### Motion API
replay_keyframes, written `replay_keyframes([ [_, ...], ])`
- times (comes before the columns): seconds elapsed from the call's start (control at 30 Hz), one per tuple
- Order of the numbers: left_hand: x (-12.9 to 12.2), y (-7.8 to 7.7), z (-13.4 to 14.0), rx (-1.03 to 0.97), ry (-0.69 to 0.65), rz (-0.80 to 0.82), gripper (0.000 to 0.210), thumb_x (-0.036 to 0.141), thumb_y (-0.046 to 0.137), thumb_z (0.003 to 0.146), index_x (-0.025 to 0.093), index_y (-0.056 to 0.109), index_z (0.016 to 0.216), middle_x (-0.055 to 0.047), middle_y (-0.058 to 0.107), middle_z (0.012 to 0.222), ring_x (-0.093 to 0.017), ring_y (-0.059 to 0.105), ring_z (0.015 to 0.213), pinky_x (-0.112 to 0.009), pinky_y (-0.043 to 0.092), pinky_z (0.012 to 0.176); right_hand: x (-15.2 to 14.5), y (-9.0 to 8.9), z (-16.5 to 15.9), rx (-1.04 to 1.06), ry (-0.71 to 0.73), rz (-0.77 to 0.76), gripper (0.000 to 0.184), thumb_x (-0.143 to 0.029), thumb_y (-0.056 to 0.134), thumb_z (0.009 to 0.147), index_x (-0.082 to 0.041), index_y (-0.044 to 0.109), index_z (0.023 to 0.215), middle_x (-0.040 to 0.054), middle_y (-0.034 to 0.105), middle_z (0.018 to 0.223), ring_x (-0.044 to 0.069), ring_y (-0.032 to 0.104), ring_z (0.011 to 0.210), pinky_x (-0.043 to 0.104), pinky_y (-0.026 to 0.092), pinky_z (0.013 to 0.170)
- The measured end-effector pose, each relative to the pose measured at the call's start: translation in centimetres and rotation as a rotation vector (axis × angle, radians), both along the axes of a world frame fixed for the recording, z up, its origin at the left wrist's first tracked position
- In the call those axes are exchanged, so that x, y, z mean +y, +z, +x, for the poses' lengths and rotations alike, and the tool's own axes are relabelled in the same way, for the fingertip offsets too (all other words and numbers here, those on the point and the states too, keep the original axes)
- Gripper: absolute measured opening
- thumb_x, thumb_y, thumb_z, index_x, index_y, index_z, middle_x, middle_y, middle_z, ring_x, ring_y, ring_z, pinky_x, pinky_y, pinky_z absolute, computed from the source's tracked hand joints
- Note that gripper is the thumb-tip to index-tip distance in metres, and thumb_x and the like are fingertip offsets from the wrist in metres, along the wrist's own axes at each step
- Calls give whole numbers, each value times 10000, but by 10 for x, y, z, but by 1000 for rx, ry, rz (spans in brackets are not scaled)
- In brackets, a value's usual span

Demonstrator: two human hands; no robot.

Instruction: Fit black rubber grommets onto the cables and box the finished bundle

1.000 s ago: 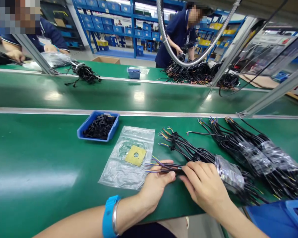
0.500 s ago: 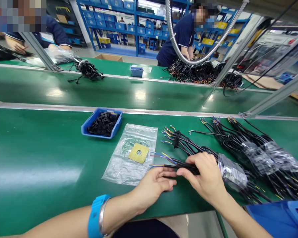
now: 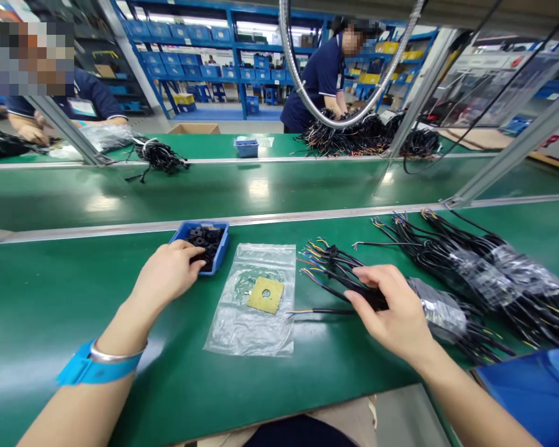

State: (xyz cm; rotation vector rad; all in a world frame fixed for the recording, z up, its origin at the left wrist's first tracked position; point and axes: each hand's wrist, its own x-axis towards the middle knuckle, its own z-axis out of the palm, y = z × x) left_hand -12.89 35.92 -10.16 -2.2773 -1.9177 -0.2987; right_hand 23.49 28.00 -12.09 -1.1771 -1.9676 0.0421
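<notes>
My left hand [image 3: 170, 273] is over the near left side of a blue bin [image 3: 222, 248] of small black parts [image 3: 207, 239]. Its thumb and forefinger are apart at the parts, and I see no part between them. My right hand [image 3: 395, 310] lies over a bundle of black cables [image 3: 342, 264] with stripped coloured wire ends, thumb and fingers spread, the palm side hidden. One single cable [image 3: 333, 311] sticks out left below the thumb. Between my hands lies a clear zip bag [image 3: 256, 335] with a yellow square card [image 3: 272, 298] that has a round hole.
More taped cable bundles [image 3: 489, 273] lie at the right. A blue container [image 3: 531, 391] is at the lower right edge. Metal rails [image 3: 261, 219] cross behind the bench, and a metal hose [image 3: 291, 62] hangs above. Two people work at the far bench.
My left hand has moved from the wire ends, leftward and away from me, to the blue bin. My right hand stays over the cables, its thumb and fingers wider apart.
</notes>
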Motion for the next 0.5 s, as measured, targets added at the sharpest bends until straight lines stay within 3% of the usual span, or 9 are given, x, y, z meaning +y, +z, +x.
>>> replay_keyframes([
  [0.13,14,-12,-6,80,-37,-37,287,259,480,859,83,700,914,-155,676,972,-293,596,897,-394,414,879,-12,-5,3,-77,-61,203,249,-104,607,813,-181,562,1046,59,601,880,191,556,810,341,482,712],
  [0.3,11,-10,1,105,-30,35,255,230,426,869,95,642,844,-163,670,938,-300,581,914,-402,403,892,-22,-10,2,-151,-51,172,164,-67,593,811,-169,589,939,59,600,815,181,535,752,337,451,680],
  [0.4,6,-4,6,-36,56,51,231,240,390,888,103,576,909,-186,656,1024,-309,581,956,-420,414,884,-20,-10,-3,-186,-30,161,133,-72,563,829,-167,584,919,56,611,808,176,526,742,338,437,688],
  [0.5,-2,1,10,-337,193,53,127,244,407,886,157,495,913,-160,638,1127,-292,608,922,-432,448,827,-14,-9,-10,-254,-53,138,88,-93,536,848,-157,585,884,57,610,794,180,508,745,345,422,709],
])
